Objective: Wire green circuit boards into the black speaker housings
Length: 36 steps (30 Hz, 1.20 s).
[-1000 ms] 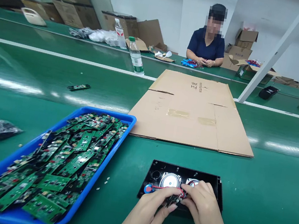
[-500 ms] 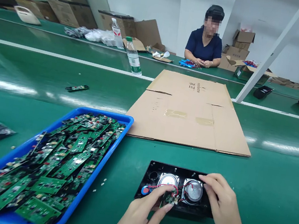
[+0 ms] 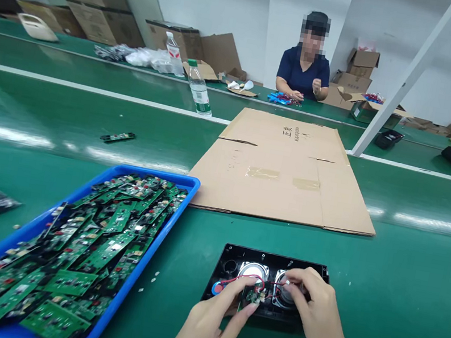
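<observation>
A black speaker housing [image 3: 219, 260] lies on the green table with its inside up, holding two round silver speakers, one of them the left speaker [image 3: 254, 270]. Between thumb and fingers, my left hand [image 3: 217, 320] grips a small green circuit board [image 3: 255, 296] over the housing's front middle. Red and black wires run from the board area across the speakers. My right hand [image 3: 317, 305] is above the right speaker, its thumb and index finger pinched on a small white connector [image 3: 285, 281]. A red and blue round part [image 3: 217, 288] sits at the housing's left.
A blue tray [image 3: 139, 270] heaped with circuit boards stands at the left. Beyond the housing lies a flat cardboard sheet [image 3: 280, 201]. A water bottle [image 3: 200, 92] stands behind it. Across the tables sits a person [image 3: 304, 72]. A metal post [image 3: 409, 78] rises at the right.
My right hand has moved left from the housing's upper right edge to the right speaker, fingers now pinched. My left hand stays on the board. The person opposite has raised one hand.
</observation>
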{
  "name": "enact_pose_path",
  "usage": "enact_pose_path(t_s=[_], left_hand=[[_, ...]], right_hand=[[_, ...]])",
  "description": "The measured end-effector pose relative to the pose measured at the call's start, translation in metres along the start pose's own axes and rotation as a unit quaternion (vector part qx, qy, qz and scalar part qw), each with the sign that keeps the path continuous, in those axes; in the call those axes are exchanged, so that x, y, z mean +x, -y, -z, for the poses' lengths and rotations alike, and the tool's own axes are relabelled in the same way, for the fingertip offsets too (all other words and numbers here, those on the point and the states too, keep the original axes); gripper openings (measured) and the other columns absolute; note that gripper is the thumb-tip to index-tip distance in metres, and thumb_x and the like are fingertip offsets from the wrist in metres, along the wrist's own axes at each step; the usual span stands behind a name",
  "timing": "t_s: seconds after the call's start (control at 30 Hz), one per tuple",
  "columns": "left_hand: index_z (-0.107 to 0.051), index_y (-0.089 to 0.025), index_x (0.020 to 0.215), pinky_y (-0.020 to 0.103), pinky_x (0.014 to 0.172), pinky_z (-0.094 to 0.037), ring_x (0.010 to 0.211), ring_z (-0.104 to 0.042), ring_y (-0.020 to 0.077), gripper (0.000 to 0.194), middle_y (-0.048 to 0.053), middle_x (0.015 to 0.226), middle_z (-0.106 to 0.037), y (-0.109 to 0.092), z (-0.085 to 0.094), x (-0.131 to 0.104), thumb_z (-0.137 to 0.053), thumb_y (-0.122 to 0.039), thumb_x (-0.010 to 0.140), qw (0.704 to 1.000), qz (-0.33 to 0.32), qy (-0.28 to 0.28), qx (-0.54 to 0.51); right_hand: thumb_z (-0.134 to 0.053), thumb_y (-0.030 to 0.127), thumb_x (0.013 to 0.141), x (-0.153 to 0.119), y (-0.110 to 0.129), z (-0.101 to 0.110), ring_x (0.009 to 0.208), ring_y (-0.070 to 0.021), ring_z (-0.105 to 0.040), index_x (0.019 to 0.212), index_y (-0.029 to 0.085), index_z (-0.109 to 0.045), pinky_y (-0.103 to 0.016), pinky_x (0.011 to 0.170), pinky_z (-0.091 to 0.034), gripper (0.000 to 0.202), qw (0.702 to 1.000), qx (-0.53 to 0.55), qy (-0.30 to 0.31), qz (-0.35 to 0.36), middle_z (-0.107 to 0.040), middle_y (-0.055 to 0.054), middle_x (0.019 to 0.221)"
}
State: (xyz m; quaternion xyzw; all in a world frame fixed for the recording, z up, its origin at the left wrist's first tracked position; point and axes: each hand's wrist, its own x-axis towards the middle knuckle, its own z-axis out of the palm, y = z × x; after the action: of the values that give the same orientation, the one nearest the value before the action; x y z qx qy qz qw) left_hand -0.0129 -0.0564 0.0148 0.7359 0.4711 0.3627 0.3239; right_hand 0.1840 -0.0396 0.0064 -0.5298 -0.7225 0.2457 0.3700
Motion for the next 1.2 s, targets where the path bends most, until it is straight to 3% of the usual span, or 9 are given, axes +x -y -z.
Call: enact_pose_path(t_s=[0.1, 0.3, 0.5, 0.67, 0.8, 1.07, 1.2], left_hand=[[-0.048, -0.029, 0.117, 0.016, 0.068, -0.054, 0.069, -0.066, 0.0112, 0.022, -0.002, 0.095, -0.07, 0.001, 0.001, -0.003, -0.044, -0.028, 0.095, 1.0, -0.026, 0.011, 0.008], [-0.048, -0.027, 0.116, 0.013, 0.069, -0.053, 0.071, -0.067, 0.0098, 0.022, -0.001, 0.096, -0.07, 0.008, -0.001, -0.005, -0.044, -0.03, 0.095, 0.998, -0.043, -0.009, 0.039], [-0.05, -0.029, 0.118, 0.012, 0.07, -0.053, 0.077, -0.068, 0.0102, 0.025, -0.002, 0.1, -0.07, 0.013, -0.005, -0.004, -0.048, -0.028, 0.094, 0.999, -0.037, 0.007, 0.013], [-0.053, -0.029, 0.116, 0.013, 0.07, -0.054, 0.084, -0.069, 0.012, 0.025, -0.002, 0.102, -0.07, 0.011, -0.005, -0.001, -0.05, -0.023, 0.091, 0.998, 0.019, 0.031, -0.059], [-0.056, -0.026, 0.111, 0.015, 0.064, -0.054, 0.078, -0.069, 0.014, 0.023, -0.001, 0.096, -0.072, 0.006, -0.002, 0.004, -0.05, -0.025, 0.09, 0.993, 0.058, 0.049, -0.091], [-0.06, -0.023, 0.107, 0.017, 0.071, -0.055, 0.078, -0.07, 0.0149, 0.021, 0.001, 0.094, -0.073, 0.002, -0.001, 0.012, -0.052, -0.025, 0.088, 0.981, 0.099, 0.036, -0.164], [-0.061, -0.025, 0.108, 0.019, 0.071, -0.056, 0.082, -0.07, 0.0167, 0.022, 0.002, 0.1, -0.072, 0.007, 0.001, 0.012, -0.051, -0.025, 0.088, 0.992, 0.06, 0.04, -0.107]], right_hand=[[-0.05, 0.019, 0.089, -0.001, 0.003, -0.001, 0.063, -0.0126, -0.055, 0.078, 0.018, -0.058, -0.023, 0.055, -0.047, 0.013, 0.999, 0.006, -0.004, -0.036, -0.059, -0.001, 0.073], [-0.045, 0.015, 0.093, -0.003, 0.009, -0.007, 0.073, -0.0147, -0.051, 0.085, 0.019, -0.061, -0.027, 0.064, -0.044, 0.018, 0.996, 0.013, 0.068, 0.051, -0.061, -0.001, 0.077], [-0.042, 0.016, 0.095, -0.004, 0.007, -0.015, 0.07, -0.0143, -0.046, 0.084, 0.016, -0.058, -0.027, 0.06, -0.04, 0.019, 0.99, -0.042, 0.03, 0.13, -0.058, -0.002, 0.075], [-0.042, 0.011, 0.094, -0.003, 0.007, -0.019, 0.066, -0.0142, -0.042, 0.082, 0.014, -0.058, -0.027, 0.057, -0.037, 0.02, 0.972, -0.127, -0.005, 0.196, -0.056, -0.003, 0.072], [-0.044, 0.005, 0.09, -0.005, 0.007, -0.022, 0.064, -0.0144, -0.039, 0.079, 0.011, -0.059, -0.028, 0.057, -0.034, 0.02, 0.953, -0.193, -0.038, 0.232, -0.055, -0.004, 0.069], [-0.046, 0.003, 0.088, -0.007, 0.01, -0.027, 0.062, -0.0136, -0.041, 0.078, 0.011, -0.059, -0.027, 0.054, -0.035, 0.018, 0.949, -0.186, -0.083, 0.241, -0.055, -0.004, 0.066], [-0.043, 0.009, 0.092, -0.007, 0.007, -0.025, 0.063, -0.0136, -0.047, 0.081, 0.015, -0.057, -0.025, 0.055, -0.04, 0.019, 0.976, -0.128, -0.039, 0.175, -0.056, -0.002, 0.069]])
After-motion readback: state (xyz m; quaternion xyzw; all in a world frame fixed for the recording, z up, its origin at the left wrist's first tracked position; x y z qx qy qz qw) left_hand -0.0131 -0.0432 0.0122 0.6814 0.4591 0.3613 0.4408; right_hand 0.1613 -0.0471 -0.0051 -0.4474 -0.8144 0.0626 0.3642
